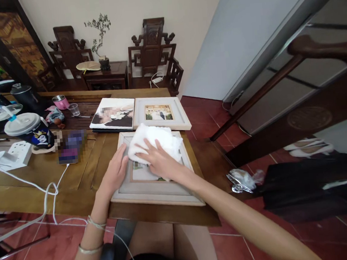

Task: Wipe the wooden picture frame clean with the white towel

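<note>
At centre frame, my right hand (159,160) presses flat on a soft white cloth (154,141) atop a rigid, likely fragile picture frame (154,190); my left hand (116,173), open, steadies its left edge on the surface (43,173).

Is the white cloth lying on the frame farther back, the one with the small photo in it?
No, the white cloth lies under the right hand on the near picture frame, which the left hand steadies.
</note>
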Demonstrator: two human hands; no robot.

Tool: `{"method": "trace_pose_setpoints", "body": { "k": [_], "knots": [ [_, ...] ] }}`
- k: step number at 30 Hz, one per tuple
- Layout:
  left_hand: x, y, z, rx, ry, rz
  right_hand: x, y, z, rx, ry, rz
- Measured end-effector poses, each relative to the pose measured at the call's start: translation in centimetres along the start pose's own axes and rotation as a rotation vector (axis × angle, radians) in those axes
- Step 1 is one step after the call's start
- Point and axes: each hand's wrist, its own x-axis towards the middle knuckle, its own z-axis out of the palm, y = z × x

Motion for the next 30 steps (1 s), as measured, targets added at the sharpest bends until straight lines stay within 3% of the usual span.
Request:
{"method": "trace_pose_setpoints", "body": {
  "k": [4, 7, 14, 18, 22, 26, 30],
  "knots": [
    [-0.2, 0.1, -0.2, -0.087, 0.049, 0.016, 3.6, -0.4, -0.2, -0.07, -0.025, 0.021],
    [-0.3, 0.1, -0.2, -0.121, 0.065, 0.038, 3.5, -1.6, -0.3, -0.071, -0.051, -0.015],
    [-0.1, 0.2, -0.3, -0.064, 0.027, -0.02, -4.3, -5.3, -1.9, 0.058, -0.223, -0.266],
    [0.2, -0.2, 0.1, 0.062, -0.007, 0.023, -8.4, -5.0, -3.9, 0.116, -0.29, -0.199],
    [0.2, -0.6, 0.4, 0.113, 0.001, 0.05, -9.6, -3.9, -5.1, 0.175, -0.297, -0.142],
    [0.2, -0.7, 0.5, 0.132, 0.016, 0.07, -7.8, -5.0, -3.8, 0.145, -0.304, -0.165],
    [0.2, -0.8, 0.2, 0.116, 0.006, 0.069, -6.0, -6.5, -1.3, 0.156, -0.204, -0.223]
  ]
}}
